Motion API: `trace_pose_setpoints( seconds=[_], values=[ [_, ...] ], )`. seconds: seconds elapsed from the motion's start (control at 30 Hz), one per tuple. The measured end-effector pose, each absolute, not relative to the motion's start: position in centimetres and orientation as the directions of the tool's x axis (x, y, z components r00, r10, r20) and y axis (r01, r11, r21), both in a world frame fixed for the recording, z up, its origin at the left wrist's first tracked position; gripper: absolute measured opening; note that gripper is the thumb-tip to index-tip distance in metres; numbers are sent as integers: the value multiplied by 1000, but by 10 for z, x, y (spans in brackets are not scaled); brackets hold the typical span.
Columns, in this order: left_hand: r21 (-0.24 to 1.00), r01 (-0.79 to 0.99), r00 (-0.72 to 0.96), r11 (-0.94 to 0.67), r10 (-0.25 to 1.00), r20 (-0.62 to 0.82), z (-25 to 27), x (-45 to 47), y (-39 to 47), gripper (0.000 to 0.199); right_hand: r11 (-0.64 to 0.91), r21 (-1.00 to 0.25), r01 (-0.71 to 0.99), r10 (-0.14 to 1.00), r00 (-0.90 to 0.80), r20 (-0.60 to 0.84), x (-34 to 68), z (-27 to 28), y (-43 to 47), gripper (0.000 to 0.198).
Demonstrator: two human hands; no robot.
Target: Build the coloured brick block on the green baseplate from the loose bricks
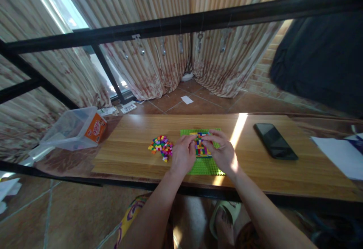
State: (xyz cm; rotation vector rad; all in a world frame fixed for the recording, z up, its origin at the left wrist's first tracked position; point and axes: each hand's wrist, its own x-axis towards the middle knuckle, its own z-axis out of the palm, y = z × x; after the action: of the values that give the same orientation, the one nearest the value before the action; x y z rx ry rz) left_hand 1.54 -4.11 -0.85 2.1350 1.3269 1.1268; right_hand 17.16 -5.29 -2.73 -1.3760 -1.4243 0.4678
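A lime-green studded baseplate (202,167) lies on the wooden board, with a block of colourful toy bricks (202,150) built up over its middle. My left hand (183,153) rests at the left side of the bricks, thumb and index finger closed near their edge. From the right, my right hand (222,151) reaches over the bricks with its fingers drawn together in a pinch. Whatever sits between either hand's fingertips is too small to make out. Left of my left hand lies a loose pile of small coloured bricks (162,146).
A black phone (275,141) lies on the wooden board (127,135) to the right, near white paper (337,156). At the left stands a clear plastic box (70,129) with an orange label. A dark metal rail (170,25) crosses ahead, before striped curtains.
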Motion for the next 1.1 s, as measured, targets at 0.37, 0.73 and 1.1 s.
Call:
trace_pose_setpoints(
  seconds=[0.37, 0.73, 1.1],
  values=[
    [622, 642, 226, -450, 885, 407, -12, 19, -41, 14, 188, -794, 578, 895, 233, 381, 161, -37, -53, 14],
    [581, 683, 198, -443, 877, 437, -18, 23, -42, 14, 153, -895, 419, 887, 341, 312, 152, -32, -54, 13],
    [545, 703, 199, -457, 862, 466, -21, 26, -42, 14, 130, -925, 356, 873, 401, 277, 149, -33, -52, 13]
  ],
)
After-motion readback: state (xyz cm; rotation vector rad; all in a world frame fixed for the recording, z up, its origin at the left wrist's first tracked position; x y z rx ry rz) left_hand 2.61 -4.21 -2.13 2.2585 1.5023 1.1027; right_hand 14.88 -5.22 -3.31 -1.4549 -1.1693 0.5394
